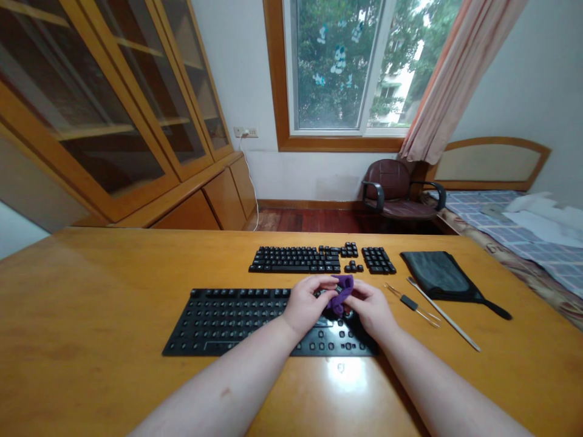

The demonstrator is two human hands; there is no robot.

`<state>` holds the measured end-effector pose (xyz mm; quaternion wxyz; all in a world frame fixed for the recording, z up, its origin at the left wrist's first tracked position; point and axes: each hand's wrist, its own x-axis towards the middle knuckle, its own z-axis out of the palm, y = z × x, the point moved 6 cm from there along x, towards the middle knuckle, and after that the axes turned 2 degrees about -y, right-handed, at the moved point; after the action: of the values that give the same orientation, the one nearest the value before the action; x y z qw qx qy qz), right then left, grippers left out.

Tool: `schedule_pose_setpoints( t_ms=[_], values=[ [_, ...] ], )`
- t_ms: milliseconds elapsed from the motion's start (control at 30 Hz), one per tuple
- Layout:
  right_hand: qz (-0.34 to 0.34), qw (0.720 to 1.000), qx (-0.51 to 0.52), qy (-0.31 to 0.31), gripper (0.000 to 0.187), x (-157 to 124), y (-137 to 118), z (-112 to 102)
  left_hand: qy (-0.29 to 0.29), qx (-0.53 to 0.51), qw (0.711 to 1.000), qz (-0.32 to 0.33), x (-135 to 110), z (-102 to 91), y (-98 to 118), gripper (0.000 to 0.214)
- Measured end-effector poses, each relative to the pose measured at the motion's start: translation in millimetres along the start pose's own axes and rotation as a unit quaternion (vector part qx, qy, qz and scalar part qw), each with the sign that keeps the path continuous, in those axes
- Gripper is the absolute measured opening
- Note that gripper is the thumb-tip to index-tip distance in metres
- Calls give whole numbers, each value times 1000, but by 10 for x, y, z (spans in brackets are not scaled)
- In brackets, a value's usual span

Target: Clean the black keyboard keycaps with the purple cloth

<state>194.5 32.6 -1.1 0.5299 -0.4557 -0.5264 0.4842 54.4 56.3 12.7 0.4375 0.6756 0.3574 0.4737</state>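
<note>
Left hand (306,305) and right hand (370,308) both closed on a purple cloth (341,293), bunched between them, right over the keycap-less black keyboard (268,325) on the desk (91,273). Loose keycaps (296,260) sit just beyond.

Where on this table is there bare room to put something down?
Bare wood lies left of the black keyboard and in front of it. It's crowded behind it, at the rows of black keycaps, and right, by the wire tool, thin metal rod and black pouch.

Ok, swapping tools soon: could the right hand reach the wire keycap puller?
Probably yes: only desktop lies between the right hand and the wire keycap puller, though that hand holds a purple cloth.
</note>
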Motion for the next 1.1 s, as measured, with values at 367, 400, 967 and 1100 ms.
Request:
schedule_pose_setpoints(
  t_ms=[367,400,967,1100],
  values=[
    [-38,996,-79,22,15,-1,-64,-57,-3,-38,998,-43,23,9,-20,17],
    [-40,995,-85,12,17,-3,-66,-37,1,-37,998,-41,21,7,-11,16],
    [-13,997,-67,38,16,-18,-19,-60,-30,103,992,59,-20,18,155,24],
    [-3,998,-54,37,17,-25,-36,-56,-37,94,993,68,-30,30,186,24]
  ],
)
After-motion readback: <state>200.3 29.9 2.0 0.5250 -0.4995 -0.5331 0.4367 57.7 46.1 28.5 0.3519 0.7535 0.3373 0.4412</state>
